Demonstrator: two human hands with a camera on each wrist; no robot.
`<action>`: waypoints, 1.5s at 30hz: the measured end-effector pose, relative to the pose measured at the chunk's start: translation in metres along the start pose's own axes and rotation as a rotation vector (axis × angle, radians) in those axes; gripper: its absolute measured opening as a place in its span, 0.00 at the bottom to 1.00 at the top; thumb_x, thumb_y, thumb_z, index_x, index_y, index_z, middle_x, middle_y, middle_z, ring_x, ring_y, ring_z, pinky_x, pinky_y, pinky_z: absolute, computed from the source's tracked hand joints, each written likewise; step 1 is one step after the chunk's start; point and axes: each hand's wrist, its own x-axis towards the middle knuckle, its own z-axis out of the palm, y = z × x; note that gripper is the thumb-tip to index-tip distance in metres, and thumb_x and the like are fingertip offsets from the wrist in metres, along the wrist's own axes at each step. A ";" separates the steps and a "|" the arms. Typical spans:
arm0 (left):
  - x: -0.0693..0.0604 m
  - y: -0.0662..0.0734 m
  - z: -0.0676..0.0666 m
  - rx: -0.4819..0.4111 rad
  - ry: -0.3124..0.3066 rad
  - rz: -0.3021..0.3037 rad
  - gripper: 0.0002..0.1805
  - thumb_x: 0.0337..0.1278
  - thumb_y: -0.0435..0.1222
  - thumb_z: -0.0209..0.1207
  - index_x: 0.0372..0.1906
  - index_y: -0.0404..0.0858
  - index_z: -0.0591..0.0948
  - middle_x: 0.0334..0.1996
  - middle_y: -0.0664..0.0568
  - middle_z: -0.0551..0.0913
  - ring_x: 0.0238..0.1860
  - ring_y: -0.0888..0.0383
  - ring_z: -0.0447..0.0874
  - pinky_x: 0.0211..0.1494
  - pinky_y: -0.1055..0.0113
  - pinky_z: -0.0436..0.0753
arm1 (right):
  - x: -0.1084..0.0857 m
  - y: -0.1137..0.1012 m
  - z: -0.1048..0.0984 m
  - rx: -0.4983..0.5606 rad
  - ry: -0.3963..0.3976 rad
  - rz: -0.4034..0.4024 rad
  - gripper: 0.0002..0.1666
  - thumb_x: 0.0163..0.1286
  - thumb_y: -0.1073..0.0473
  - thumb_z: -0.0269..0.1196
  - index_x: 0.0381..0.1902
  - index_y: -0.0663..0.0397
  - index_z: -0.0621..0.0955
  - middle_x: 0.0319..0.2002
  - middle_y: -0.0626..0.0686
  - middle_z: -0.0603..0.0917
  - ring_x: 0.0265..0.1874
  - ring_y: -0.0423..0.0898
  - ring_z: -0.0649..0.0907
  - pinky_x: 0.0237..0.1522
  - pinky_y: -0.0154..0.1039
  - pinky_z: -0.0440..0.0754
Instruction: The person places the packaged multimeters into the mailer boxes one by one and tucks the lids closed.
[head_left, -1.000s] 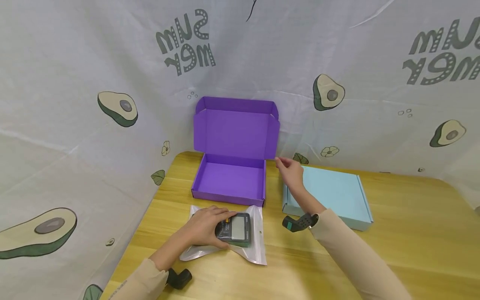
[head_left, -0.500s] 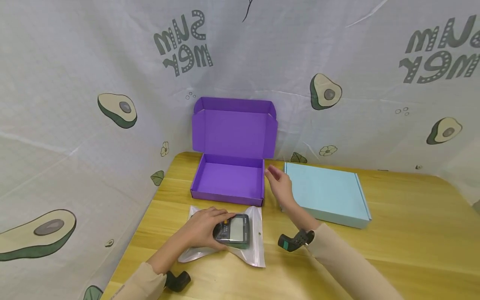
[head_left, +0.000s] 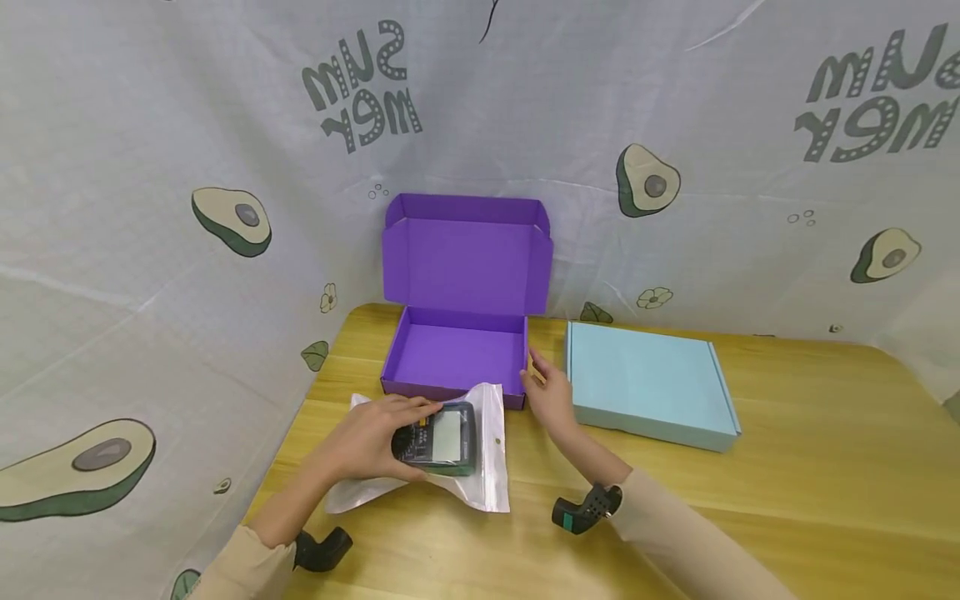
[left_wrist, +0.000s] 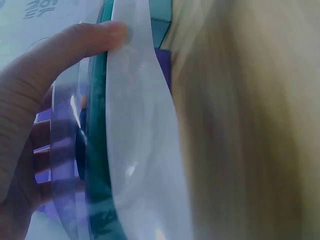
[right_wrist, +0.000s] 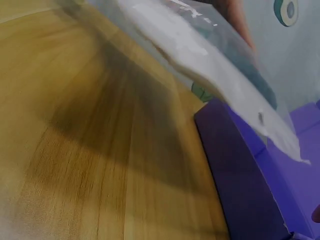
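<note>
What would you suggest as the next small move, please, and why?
Probably move the bagged meter forward over the purple box: the left hand holds it above the table, the lid stands open, and the right hand is beside the box.

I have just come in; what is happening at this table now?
A person's left hand holds a meter in a plastic bag, raised off the table at the near side of an open purple box. The right hand is at that box's right side; whether it touches, I cannot tell. A closed light-blue box lies further right.
</note>
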 end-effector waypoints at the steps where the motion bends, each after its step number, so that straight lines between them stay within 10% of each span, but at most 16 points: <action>1: 0.000 -0.002 -0.004 0.002 0.006 -0.003 0.47 0.30 0.59 0.68 0.64 0.47 0.71 0.58 0.47 0.76 0.57 0.48 0.74 0.52 0.53 0.78 | 0.000 0.001 0.000 0.000 -0.004 0.001 0.27 0.65 0.70 0.55 0.63 0.69 0.66 0.63 0.65 0.67 0.61 0.59 0.69 0.56 0.44 0.72; 25: 0.026 -0.020 -0.038 0.027 0.053 -0.025 0.46 0.29 0.57 0.70 0.63 0.48 0.71 0.58 0.44 0.75 0.57 0.44 0.73 0.49 0.48 0.78 | -0.002 0.016 0.000 0.022 -0.053 0.139 0.29 0.59 0.68 0.57 0.60 0.71 0.69 0.54 0.69 0.75 0.53 0.60 0.77 0.48 0.43 0.80; 35: 0.063 -0.036 -0.058 0.058 0.023 -0.028 0.46 0.31 0.59 0.69 0.63 0.50 0.71 0.58 0.45 0.75 0.57 0.45 0.74 0.41 0.54 0.80 | -0.002 0.017 0.000 0.068 -0.076 0.160 0.29 0.61 0.69 0.55 0.61 0.74 0.67 0.56 0.70 0.72 0.57 0.60 0.74 0.55 0.46 0.74; 45: 0.105 -0.053 -0.059 0.009 -0.041 -0.020 0.46 0.33 0.56 0.70 0.64 0.45 0.71 0.59 0.45 0.74 0.58 0.46 0.73 0.59 0.48 0.71 | -0.009 0.023 0.005 0.168 -0.030 0.105 0.27 0.62 0.71 0.55 0.59 0.77 0.67 0.58 0.71 0.70 0.58 0.63 0.71 0.57 0.46 0.71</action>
